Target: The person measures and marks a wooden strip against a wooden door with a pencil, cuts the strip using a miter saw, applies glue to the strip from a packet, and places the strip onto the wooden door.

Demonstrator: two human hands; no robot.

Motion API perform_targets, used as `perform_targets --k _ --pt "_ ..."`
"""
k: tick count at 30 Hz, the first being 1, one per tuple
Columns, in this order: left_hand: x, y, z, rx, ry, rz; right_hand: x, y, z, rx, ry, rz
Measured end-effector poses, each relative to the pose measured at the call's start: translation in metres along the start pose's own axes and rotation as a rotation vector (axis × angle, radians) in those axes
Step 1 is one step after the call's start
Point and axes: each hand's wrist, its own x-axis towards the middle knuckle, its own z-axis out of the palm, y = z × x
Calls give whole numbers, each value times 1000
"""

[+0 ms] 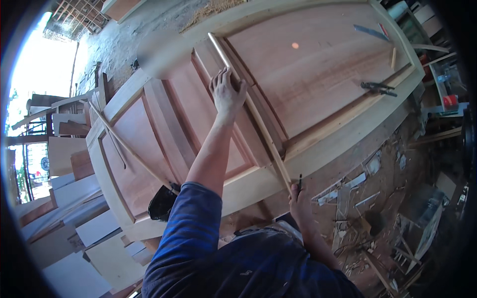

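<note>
A long, narrow, pale wooden strip lies across a pale-framed wooden door with pinkish panels, close along one of its crosspieces. The left hand lies over the strip's upper part, fingers bent around it; whether it grips or only presses, I cannot tell. The right hand is closed on a slim black pen-like stick at the strip's near end. The step in hand looks like lining up or marking the strip against the door; the next move calls for a steady left hand and a small, careful stroke from the right.

Counted outward: one strip, one pen-like stick, one door with three panels in view, one black plier-like tool, one flat blue-grey metal blade, one short wooden stick and one glossy black object at the left.
</note>
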Motion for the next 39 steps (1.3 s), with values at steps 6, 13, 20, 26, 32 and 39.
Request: perform_targets --k 6,13,20,26,32,39 --pt "104 -84 28 -49 -45 -166 -12 -16 3 -63 62 -84" --pt "162 -112 60 125 110 -289 -5 -7 8 -55 23 19" --pt "176 -134 63 26 33 -233 -2 -30 3 14 -18 129" --pt "175 -153 71 10 47 -238 0 -30 3 107 -57 154" --pt "178 -149 67 -22 32 -219 0 -21 3 68 -42 174" --pt "174 -153 69 -32 12 -207 -6 -32 0 72 -41 150"
